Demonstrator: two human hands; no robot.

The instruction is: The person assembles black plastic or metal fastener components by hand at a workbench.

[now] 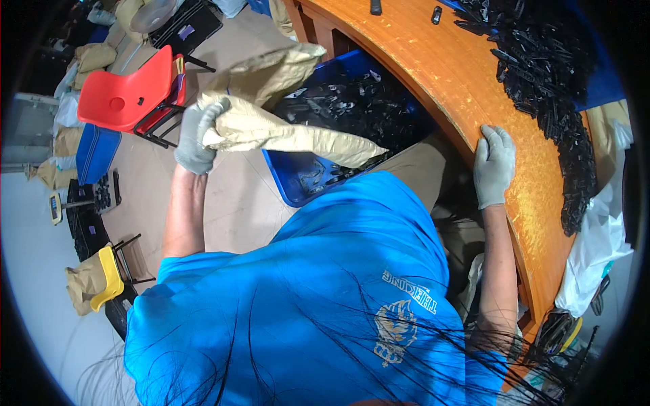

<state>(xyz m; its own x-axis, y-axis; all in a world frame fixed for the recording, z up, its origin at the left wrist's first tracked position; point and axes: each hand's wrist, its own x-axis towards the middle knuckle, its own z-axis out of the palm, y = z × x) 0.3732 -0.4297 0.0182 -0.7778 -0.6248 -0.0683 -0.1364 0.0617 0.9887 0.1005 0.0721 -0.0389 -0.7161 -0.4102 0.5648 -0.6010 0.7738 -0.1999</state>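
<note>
My left hand (199,135), in a grey glove, is closed on the bunched edge of a beige woven sack (271,132). The sack hangs out to the right, over a blue bin (288,183) on the floor that holds many small dark parts (352,105). My right hand (495,166), gloved too, lies on the edge of an orange wooden table (433,74) with its fingers stretched out and nothing in them. Beyond that hand, a long heap of black plastic pieces (542,74) covers the table's far side.
A red chair (128,95) stands to the left of the bin, and a yellow chair (108,277) farther back at lower left. Two small black items, one of them a black piece (437,14), lie on the tabletop. A white plastic bag (589,250) hangs by the table's right side.
</note>
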